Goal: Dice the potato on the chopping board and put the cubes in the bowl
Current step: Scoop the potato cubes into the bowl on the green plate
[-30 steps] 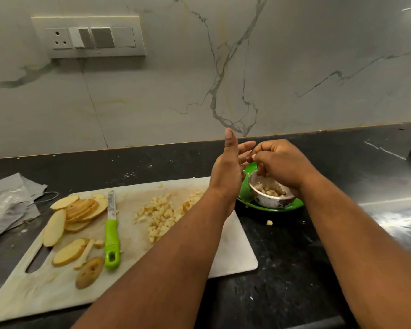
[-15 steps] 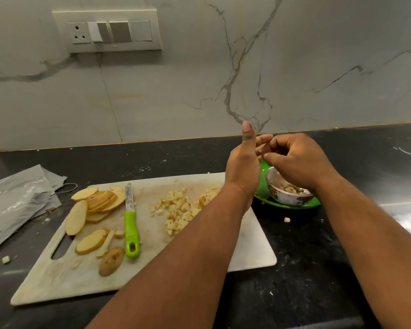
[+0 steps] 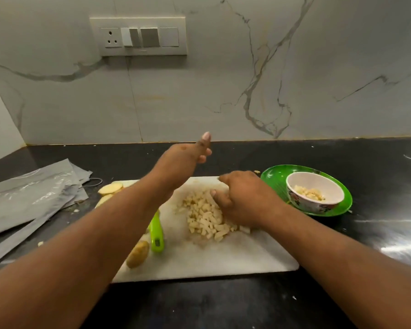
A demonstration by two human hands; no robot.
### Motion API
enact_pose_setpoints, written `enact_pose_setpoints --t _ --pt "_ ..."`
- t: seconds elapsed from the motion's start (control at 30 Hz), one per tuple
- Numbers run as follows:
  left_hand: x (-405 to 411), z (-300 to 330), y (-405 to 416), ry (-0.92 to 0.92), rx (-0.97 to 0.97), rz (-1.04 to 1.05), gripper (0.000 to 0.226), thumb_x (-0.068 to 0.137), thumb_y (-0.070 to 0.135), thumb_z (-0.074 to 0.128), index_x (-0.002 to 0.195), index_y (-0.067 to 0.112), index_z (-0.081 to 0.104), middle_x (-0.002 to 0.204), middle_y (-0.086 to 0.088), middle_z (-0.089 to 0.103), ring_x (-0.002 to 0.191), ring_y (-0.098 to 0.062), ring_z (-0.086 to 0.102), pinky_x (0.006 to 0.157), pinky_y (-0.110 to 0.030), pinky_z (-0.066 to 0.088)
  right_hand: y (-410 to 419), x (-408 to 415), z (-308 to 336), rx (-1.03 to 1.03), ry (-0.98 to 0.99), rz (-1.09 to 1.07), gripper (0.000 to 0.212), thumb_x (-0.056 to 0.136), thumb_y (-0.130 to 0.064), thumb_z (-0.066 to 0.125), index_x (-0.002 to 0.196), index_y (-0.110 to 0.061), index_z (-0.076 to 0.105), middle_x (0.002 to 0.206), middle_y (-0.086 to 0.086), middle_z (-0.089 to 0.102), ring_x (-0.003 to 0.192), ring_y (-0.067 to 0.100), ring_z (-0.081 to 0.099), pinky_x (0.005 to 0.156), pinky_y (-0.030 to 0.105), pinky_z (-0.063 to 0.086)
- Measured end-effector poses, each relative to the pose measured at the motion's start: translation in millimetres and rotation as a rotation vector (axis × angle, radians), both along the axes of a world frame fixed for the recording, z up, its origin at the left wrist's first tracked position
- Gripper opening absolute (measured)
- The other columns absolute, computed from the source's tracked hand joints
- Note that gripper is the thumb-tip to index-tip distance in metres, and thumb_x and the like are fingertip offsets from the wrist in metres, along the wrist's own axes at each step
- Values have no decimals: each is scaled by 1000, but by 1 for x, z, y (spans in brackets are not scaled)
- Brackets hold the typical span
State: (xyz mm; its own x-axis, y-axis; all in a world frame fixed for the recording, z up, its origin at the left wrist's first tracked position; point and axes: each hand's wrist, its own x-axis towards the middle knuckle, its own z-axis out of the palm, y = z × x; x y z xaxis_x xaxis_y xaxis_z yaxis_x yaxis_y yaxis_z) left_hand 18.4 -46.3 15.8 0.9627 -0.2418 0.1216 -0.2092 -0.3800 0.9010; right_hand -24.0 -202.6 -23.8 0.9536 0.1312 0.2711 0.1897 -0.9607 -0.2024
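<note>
While right hand [image 3: 243,200] rests on cube pile [image 3: 207,216] on board [image 3: 247,257], fingers curled into it: scoop small handful, carry low to bowl [image 3: 314,194]. Left hand [image 3: 188,157] hovers, relaxed, empty.

The left forearm [image 3: 119,224] hides most of the knife [image 3: 157,236] (only its green handle shows) and the potato slices [image 3: 110,188].

No text, brand, number or sign can be read anywhere in the view. The crumpled grey plastic pouches [image 3: 29,195] on the black worktop [image 3: 223,305] carry faint pale markings, too blurred to make out. The small white bowl with a floral outer wall [image 3: 314,205] shows a pattern only, no lettering.
</note>
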Motion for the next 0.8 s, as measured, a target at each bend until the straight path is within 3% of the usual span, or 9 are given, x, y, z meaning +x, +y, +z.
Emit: enact_pose_setpoints --t 0.07,0.13,0.27,0.37,0.43,0.5,0.63,0.8 --pt "1 -12 4 105 -30 9 65 96 77 34 115 29 73 127 1 69 122 -21 56 95 -44 37 4 2 -13 -29 70 4 52 99 -57 40 118 -14 62 116 9 67 111 29 59 88 37 46" --pt "1 -24 1 166 -57 1 68 95 79 31 115 30 74 131 2 67 125 -19 54 99 -43 36 7 0 -19 70 93 48 56 99 -59 39 128 -16 59 114 6 68 110 26 60 87 35 45" --pt "-4 -36 -3 173 -168 -15 66 95 78 32 110 31 76 124 6 70 119 -10 59 114 -43 38 9 -5 -19 306 1 236 21 91 -44 59 101 -27 68 75 -8 67 72 11 60 70 36 48" --pt "-5 -39 -3 193 -276 -17 67 94 79 33 109 30 77 123 5 70 118 -11 61 113 -44 41 9 2 -17 369 48 252 38 82 -57 64 112 -33 67 92 -10 72 83 7 66 77 34 53" --pt "-4 -38 -2 244 -339 8 71 91 83 34 109 29 77 124 4 69 117 -12 60 112 -44 41 14 7 -21 243 153 271 70 73 -81 59 128 -37 56 116 -16 66 104 4 61 90 36 52" --pt "-3 -37 -4 295 -405 25 73 89 85 36 110 27 76 123 4 67 116 -12 58 109 -41 41 18 8 -27 127 164 278 85 67 -88 56 136 -39 45 128 -19 58 115 5 55 96 38 49" --pt "-4 -40 -6 338 -451 27 77 86 87 37 107 25 77 124 2 69 114 -18 63 106 -43 46 19 8 -27 191 50 340 57 76 -60 72 123 -35 51 116 -17 56 105 3 49 91 31 46" --pt "-8 -39 -5 298 -497 13 76 92 80 40 101 15 80 103 -3 80 102 -26 75 101 -49 56 16 6 -24 252 43 469 28 73 -31 67 99 -22 63 97 -12 62 90 9 55 78 32 48"
